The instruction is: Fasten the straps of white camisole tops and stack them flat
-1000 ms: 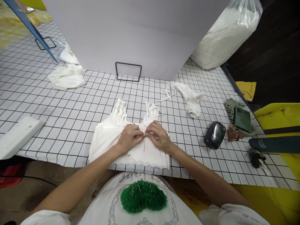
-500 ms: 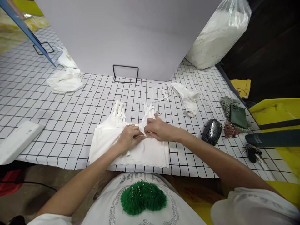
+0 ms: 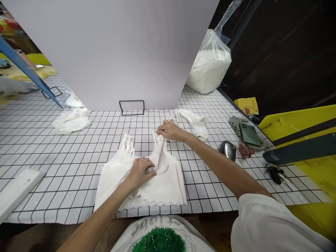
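Note:
A stack of white strappy tops (image 3: 168,189) lies flat near the table's front edge, scalloped hems toward me and shoulder straps pointing away. My left hand (image 3: 141,171) rests on the middle of the top layer, thumb and fingers pinching its cloth near the neckline. A narrow strap (image 3: 159,150) runs up from there to my right hand (image 3: 170,130), whose thumb and forefinger are closed on its upper end. The left bundle of straps (image 3: 127,144) lies loose on the table. Just behind my right hand sits a crumpled white garment (image 3: 195,122) with thin ties.
A grey upright board (image 3: 118,56) on a black wire stand (image 3: 131,107) closes off the back. White cloth pieces (image 3: 72,120) and a white device (image 3: 19,190) lie left. To the right are a black shiny object (image 3: 228,150), a phone (image 3: 250,134), keys (image 3: 275,173) and a stuffed plastic bag (image 3: 210,66).
My right hand has moved from beside the left hand at the neckline up and away to the strap's end, drawing the strap out. The left hand stays on the cloth. The view has tilted up.

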Motion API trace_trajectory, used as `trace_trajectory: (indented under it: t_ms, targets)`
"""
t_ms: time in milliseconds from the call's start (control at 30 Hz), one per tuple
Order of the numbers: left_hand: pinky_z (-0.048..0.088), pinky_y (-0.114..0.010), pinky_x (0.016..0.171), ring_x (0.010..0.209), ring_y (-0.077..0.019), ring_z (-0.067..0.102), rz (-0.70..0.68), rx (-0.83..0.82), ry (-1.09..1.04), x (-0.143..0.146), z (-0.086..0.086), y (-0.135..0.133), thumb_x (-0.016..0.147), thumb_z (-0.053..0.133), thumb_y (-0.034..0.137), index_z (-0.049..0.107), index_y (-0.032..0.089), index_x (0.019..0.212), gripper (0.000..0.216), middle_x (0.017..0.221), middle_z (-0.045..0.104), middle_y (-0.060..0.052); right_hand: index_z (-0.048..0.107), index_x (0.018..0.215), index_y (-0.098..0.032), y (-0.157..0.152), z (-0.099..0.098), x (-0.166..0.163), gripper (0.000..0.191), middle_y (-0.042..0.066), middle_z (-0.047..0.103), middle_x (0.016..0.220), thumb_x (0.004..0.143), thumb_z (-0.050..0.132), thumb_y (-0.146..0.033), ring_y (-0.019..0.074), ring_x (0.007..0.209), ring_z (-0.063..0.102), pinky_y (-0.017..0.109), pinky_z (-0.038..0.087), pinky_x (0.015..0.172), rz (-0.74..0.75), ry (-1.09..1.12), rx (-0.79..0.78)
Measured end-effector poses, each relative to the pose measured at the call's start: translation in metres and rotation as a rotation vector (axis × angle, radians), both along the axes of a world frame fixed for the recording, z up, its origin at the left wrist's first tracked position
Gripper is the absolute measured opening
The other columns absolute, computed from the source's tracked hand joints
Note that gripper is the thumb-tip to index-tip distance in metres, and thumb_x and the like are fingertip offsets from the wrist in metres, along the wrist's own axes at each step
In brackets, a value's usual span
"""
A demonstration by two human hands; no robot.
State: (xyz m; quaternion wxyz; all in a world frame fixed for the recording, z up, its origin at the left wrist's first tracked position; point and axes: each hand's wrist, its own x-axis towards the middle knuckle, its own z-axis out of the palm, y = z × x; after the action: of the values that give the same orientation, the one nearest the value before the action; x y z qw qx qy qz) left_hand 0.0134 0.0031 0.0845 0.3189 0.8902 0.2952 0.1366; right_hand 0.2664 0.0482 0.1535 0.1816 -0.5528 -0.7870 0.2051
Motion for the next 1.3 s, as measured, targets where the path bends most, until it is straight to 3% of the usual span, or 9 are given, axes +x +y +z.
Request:
trace_trajectory:
  t_ms: [167,267,433,567,700,800,933,1100,1300]
  targets:
    - [0.046,-0.044,0.089,0.086,-0.0243,0.063,0.039,-0.018,0.076,-0.001,0.004,-0.003,0.083,0.072,0.026,0.07,0.019,0.09,0.01,0.084,0.068,-0.003,0.068,0.077,-0.019,0.0,-0.008,0.006,0.039,0.005,0.064,0.076,0.101,0.041,-0.035,0.0258,0.097,0.053,0.063,0.028,0.107,-0.123,-0.068,-0.087]
    - [0.047,-0.051,0.099,0.115,-0.0326,0.061,0.052,0.071,0.003,-0.017,0.02,-0.017,0.085,0.073,0.033,0.065,0.021,0.122,0.039,0.118,0.068,-0.01,0.071,0.104,-0.017,-0.027,-0.014,-0.005,0.034,0.011,0.07,0.109,0.102,0.039,-0.029,0.0289,0.11,0.056,0.064,0.03,0.108,-0.222,-0.089,-0.019]
    - [0.027,-0.054,0.122,0.152,-0.0281,0.025,0.118,0.269,-0.05,-0.06,0.043,-0.047,0.105,0.042,0.037,0.007,0.029,0.162,0.068,0.165,0.029,-0.01,0.028,0.158,-0.021,-0.129,-0.041,-0.073,0.053,0.011,0.036,0.161,0.106,0.027,-0.033,0.0292,0.151,0.028,0.062,0.02,0.12,-0.168,-0.183,0.178]
    - [0.021,-0.056,0.123,0.154,-0.0319,0.018,0.173,0.449,0.157,-0.097,0.02,-0.053,0.105,0.035,0.045,-0.002,0.024,0.162,0.071,0.168,0.016,-0.013,0.002,0.162,-0.014,-0.206,-0.063,-0.1,0.084,0.017,0.019,0.165,0.1,0.04,-0.057,0.0335,0.154,0.018,0.065,0.015,0.121,-0.046,-0.289,0.125]
    - [0.016,-0.055,0.124,0.155,-0.0345,0.012,0.242,0.514,0.242,-0.133,-0.001,-0.047,0.102,0.036,0.05,0.009,0.026,0.163,0.071,0.169,0.012,-0.01,0.002,0.162,-0.019,-0.235,-0.066,-0.068,0.084,0.017,0.019,0.166,0.1,0.042,-0.058,0.0336,0.154,0.017,0.067,0.018,0.119,-0.132,-0.262,0.051]
    - [0.009,-0.059,0.123,0.155,-0.0352,0.011,0.251,0.528,0.182,-0.141,-0.002,-0.039,0.102,0.035,0.047,0.01,0.025,0.163,0.069,0.168,0.015,-0.01,0.03,0.157,-0.023,-0.208,-0.052,-0.023,0.063,0.013,0.04,0.159,0.102,0.04,-0.053,0.0296,0.149,0.034,0.057,0.035,0.115,-0.213,-0.078,0.072]
    - [0.003,-0.065,0.121,0.154,-0.0357,0.009,0.297,0.532,0.056,-0.126,0.012,-0.033,0.102,0.039,0.037,0.009,0.028,0.162,0.068,0.168,0.019,-0.01,0.068,0.115,-0.018,-0.128,-0.022,0.046,0.029,0.014,0.068,0.121,0.1,0.047,-0.032,0.0273,0.122,0.058,0.046,0.046,0.106,-0.763,0.104,0.109]
    - [0.008,-0.066,0.122,0.153,-0.0351,0.018,0.267,0.591,-0.071,-0.117,0.032,-0.023,0.101,0.045,0.03,0.018,0.035,0.16,0.066,0.165,0.029,-0.007,0.067,0.088,-0.013,-0.054,0.0,0.107,0.009,0.021,0.067,0.1,0.083,0.065,-0.02,0.0382,0.11,0.058,0.058,0.046,0.094,-1.005,0.173,0.045]
    - [0.041,-0.059,0.113,0.139,-0.0333,0.048,0.314,0.364,-0.197,-0.117,0.048,0.0,0.095,0.057,0.041,0.051,0.039,0.144,0.049,0.146,0.058,-0.003,0.057,0.086,-0.018,-0.03,0.055,0.14,0.008,0.005,0.06,0.078,0.089,0.054,-0.025,0.017,0.068,0.057,0.031,0.052,0.062,-1.015,0.523,0.046]
